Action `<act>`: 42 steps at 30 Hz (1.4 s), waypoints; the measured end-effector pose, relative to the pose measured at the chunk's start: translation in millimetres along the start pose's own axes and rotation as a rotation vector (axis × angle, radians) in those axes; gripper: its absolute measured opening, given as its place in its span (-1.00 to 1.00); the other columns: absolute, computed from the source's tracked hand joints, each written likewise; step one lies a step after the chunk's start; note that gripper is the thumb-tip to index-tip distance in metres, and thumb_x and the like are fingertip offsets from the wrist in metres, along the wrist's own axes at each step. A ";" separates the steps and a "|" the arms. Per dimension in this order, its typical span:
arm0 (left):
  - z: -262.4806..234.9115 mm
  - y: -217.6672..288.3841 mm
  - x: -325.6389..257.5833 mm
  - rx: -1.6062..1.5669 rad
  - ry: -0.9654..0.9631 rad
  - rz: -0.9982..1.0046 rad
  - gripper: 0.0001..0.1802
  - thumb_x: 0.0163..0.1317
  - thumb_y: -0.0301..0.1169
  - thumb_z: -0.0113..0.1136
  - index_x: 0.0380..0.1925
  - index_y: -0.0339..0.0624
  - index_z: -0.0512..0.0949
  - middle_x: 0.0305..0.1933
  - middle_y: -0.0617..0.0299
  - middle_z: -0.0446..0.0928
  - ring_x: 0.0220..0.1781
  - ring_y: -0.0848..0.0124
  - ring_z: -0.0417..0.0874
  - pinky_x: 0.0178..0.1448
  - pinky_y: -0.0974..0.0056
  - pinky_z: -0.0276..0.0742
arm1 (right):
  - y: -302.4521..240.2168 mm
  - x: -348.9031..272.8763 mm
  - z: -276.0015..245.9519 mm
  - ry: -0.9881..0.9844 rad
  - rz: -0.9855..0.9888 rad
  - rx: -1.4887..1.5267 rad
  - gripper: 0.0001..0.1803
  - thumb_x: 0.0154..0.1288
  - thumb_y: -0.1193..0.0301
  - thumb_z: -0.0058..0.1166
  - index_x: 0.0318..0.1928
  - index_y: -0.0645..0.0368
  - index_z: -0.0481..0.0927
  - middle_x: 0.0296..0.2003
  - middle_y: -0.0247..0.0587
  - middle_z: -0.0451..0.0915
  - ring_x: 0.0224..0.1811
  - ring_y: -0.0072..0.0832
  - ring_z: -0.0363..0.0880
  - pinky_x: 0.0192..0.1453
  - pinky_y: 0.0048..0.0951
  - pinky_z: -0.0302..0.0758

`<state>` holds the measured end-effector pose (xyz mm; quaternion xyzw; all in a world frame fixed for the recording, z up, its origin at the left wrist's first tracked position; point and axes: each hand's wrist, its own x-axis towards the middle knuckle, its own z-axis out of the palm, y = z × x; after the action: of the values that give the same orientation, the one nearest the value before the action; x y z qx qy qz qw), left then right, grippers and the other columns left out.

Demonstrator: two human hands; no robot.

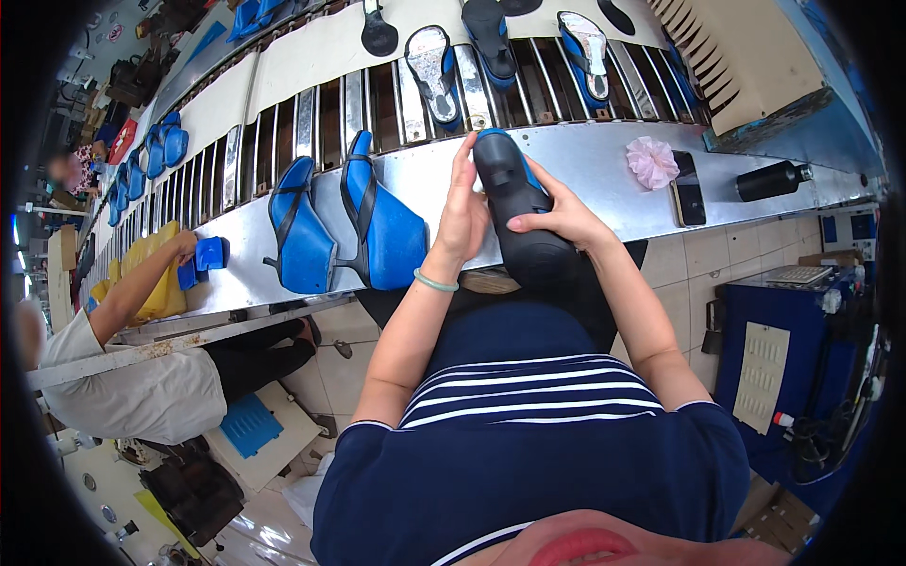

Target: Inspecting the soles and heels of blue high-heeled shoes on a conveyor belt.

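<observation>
Right of the held shoe (515, 209), a black bottle (767, 181), contents hidden

The black shoe (517, 212) hides some fingertips of my right hand (571, 219); the top edge crops another shoe (521, 6); a distant person (87, 176) looks blurred.

Legible text: none from where I stand.
Item: small round red-and-white mark (115, 33), far left; too small to read.
Item: black rectangular phone (690, 189), right part of the silver metal table (595, 160); nothing readable on it.
Item: black cylindrical bottle (769, 181), right of the phone; likewise.
</observation>
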<state>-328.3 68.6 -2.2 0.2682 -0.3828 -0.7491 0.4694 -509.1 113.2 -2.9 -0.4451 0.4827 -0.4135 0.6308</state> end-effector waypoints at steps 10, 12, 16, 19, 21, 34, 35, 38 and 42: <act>-3.5 0.1 8.8 -0.321 0.083 -0.092 -0.37 0.52 0.09 -0.24 0.47 0.10 0.13 0.42 0.09 0.30 0.42 0.18 0.34 0.50 0.02 0.27 | -19.5 6.7 11.4 0.137 -0.035 -0.532 0.22 -0.07 -0.02 0.52 0.53 0.07 0.10 0.51 0.29 -0.07 0.58 0.01 -0.07 0.57 -0.20 0.02; -3.5 2.4 9.2 -0.361 0.098 -0.098 -0.39 0.52 0.07 -0.23 0.45 0.09 0.16 0.40 0.10 0.33 0.41 0.18 0.36 0.49 0.03 0.27 | -19.5 8.8 10.4 0.125 -0.051 -0.559 0.21 0.02 -0.15 0.40 0.53 0.14 0.06 0.50 0.42 -0.16 0.57 0.14 -0.11 0.51 -0.12 0.14; -5.5 2.9 13.4 -0.448 0.091 -0.068 -0.43 0.49 -0.10 -0.19 0.44 0.06 0.19 0.37 0.14 0.38 0.40 0.20 0.39 0.47 0.05 0.31 | -21.2 10.9 14.0 0.156 -0.067 -0.571 0.11 0.13 -0.13 0.32 0.53 0.11 0.08 0.51 0.42 -0.18 0.57 0.15 -0.09 0.50 -0.13 0.16; -8.8 1.7 17.8 -0.484 0.096 -0.057 -0.43 0.46 -0.16 -0.17 0.44 0.03 0.20 0.34 0.16 0.42 0.39 0.21 0.40 0.46 0.05 0.32 | -21.8 14.0 17.1 0.188 -0.088 -0.574 0.02 0.20 -0.09 0.27 0.53 0.07 0.10 0.51 0.41 -0.18 0.55 0.17 -0.04 0.49 -0.13 0.20; -8.4 5.3 22.7 -0.510 0.097 -0.034 -0.43 0.44 -0.17 -0.15 0.43 0.02 0.22 0.32 0.17 0.45 0.37 0.22 0.42 0.47 0.05 0.30 | -28.5 18.3 18.3 0.203 -0.102 -0.625 0.00 0.22 -0.06 0.26 0.52 0.06 0.11 0.50 0.41 -0.17 0.53 0.20 0.01 0.47 -0.14 0.23; -3.8 -0.2 1.5 -0.439 0.143 -0.053 -0.46 0.49 -0.14 -0.23 0.43 0.08 0.26 0.37 0.19 0.41 0.40 0.21 0.38 0.51 0.05 0.18 | -0.1 15.1 20.1 0.208 -0.170 -0.524 -0.11 0.33 -0.09 0.14 0.49 0.09 0.17 0.47 0.44 -0.04 0.57 0.14 -0.08 0.56 -0.15 0.03; -3.2 -1.6 -1.9 -0.413 0.152 -0.055 -0.47 0.50 -0.14 -0.23 0.43 0.10 0.27 0.36 0.19 0.42 0.40 0.21 0.39 0.51 0.04 0.19 | 3.5 12.5 20.9 0.196 -0.150 -0.506 -0.12 0.35 -0.07 0.12 0.50 0.10 0.15 0.48 0.42 -0.04 0.58 0.10 -0.09 0.56 -0.16 0.02; -7.8 -7.1 -4.5 -0.339 0.125 -0.085 -0.45 0.53 -0.09 -0.27 0.46 0.10 0.18 0.40 0.18 0.36 0.41 0.21 0.38 0.48 0.06 0.27 | 22.3 11.8 19.1 0.188 -0.128 -0.468 -0.14 0.38 -0.06 0.10 0.51 0.09 0.13 0.48 0.39 -0.04 0.58 0.07 -0.09 0.57 -0.17 0.00; 0.9 -1.7 -3.0 -0.270 0.128 -0.115 -0.43 0.55 -0.08 -0.30 0.48 0.05 0.13 0.39 0.16 0.35 0.41 0.24 0.37 0.47 0.08 0.27 | 33.3 15.2 12.5 0.111 -0.063 -0.127 -0.17 0.42 0.07 0.12 0.52 0.12 0.09 0.48 0.15 0.08 0.54 -0.20 0.08 0.52 -0.27 0.11</act>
<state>-328.6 72.0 -2.9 0.2717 -0.2319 -0.8007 0.4809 -491.0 109.4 -36.8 -0.4757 0.5277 -0.4258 0.5603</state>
